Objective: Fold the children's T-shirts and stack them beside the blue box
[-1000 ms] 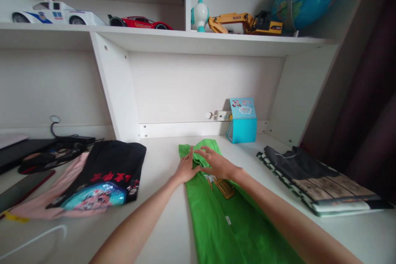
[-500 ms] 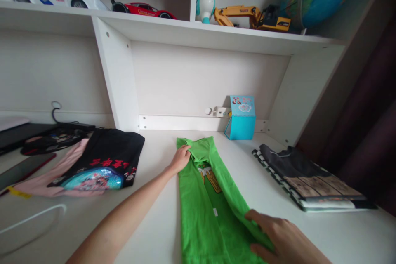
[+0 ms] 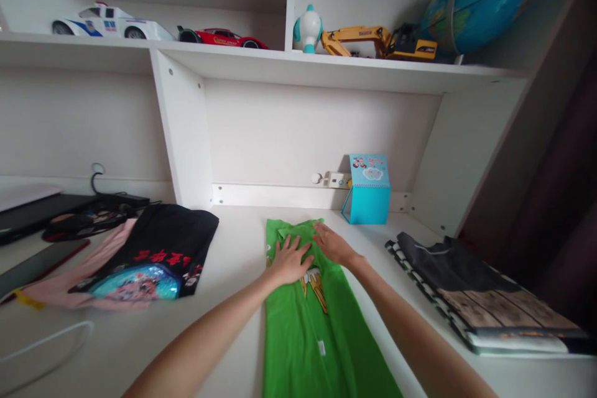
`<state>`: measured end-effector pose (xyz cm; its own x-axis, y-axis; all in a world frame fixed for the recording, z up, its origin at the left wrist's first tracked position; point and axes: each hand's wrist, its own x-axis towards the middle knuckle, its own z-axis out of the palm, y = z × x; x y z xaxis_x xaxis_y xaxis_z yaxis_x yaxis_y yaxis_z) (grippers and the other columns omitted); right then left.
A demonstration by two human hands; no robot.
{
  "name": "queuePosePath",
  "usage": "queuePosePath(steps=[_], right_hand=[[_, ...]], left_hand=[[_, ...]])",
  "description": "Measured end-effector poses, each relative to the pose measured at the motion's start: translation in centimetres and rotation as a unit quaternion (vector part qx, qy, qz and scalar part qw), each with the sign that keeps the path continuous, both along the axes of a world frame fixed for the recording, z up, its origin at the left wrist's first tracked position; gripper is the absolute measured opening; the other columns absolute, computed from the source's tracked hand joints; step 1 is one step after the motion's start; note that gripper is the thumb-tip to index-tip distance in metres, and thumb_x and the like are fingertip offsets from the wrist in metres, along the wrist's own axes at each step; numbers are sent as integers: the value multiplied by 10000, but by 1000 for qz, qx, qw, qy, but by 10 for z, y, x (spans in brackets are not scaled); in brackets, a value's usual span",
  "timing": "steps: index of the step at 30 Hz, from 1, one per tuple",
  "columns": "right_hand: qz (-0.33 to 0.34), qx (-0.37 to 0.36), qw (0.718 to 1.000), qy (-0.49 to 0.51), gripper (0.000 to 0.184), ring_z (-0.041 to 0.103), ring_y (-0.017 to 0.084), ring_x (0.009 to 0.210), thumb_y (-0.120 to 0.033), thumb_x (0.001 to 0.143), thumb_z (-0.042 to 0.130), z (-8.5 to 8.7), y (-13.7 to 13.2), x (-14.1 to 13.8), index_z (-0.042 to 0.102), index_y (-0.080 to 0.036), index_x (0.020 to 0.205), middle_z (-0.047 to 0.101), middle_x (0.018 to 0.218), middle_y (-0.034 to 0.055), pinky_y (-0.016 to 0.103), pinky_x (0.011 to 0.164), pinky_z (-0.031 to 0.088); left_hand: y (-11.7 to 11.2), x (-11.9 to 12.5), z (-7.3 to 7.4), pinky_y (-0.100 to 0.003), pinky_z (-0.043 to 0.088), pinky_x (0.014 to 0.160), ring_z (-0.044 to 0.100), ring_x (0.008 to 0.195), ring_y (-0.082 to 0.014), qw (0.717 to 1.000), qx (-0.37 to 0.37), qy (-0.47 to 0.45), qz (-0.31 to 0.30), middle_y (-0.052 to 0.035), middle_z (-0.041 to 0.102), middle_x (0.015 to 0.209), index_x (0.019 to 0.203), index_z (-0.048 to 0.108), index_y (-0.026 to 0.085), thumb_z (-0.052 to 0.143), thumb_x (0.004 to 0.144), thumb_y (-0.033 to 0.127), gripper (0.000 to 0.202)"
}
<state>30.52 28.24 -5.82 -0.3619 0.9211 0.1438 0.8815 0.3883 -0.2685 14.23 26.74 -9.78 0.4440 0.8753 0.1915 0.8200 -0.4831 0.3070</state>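
A green T-shirt [image 3: 298, 336] lies on the white desk in a long narrow shape, its sides folded inward. Part of a yellow print and a small white tag show along its middle. My left hand [image 3: 290, 261] rests on the upper part of the shirt, palm down with the fingers spread. Close by, my right hand [image 3: 333, 242] touches the shirt's top right edge with its fingers stretched out. Both hands press on the cloth without gripping it.
Folded dark clothes [image 3: 485, 286] are stacked at the right. A black garment [image 3: 163, 242] lies over a pink one [image 3: 107, 249] at the left. Behind stands a blue desk calendar [image 3: 370, 202]. Above, a shelf [image 3: 242, 62] bears toy vehicles and a globe [image 3: 485, 6].
My right hand has moved from the shirt's lower right side up to its top right edge. My left hand has shifted slightly right and spread flat. The view has tilted up a little.
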Motion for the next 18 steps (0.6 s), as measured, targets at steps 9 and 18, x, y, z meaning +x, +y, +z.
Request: queuePosePath(steps=[9,18], right_hand=[[-160,-79,984,-15,576,239,302,1288,-513,863,390,-30,64,3,309,-202,1341,253,1423,107,581,1010,191],[-67,-65,995,-23,659,30,164,1351,-558,887,148,-35,29,8,79,-175,1418,79,1480,56,408,1072,126]], left_hand=[[-1,-4,-4,-668,47,969,46,1315,-399,999,-8,0,45,-105,205,1450,1360,318,287,191,804,681,694],[3,-4,-3,-649,17,985,17,1326,-364,998,-36,17,57,-80,159,1464,1376,282,276,195,845,582,620]])
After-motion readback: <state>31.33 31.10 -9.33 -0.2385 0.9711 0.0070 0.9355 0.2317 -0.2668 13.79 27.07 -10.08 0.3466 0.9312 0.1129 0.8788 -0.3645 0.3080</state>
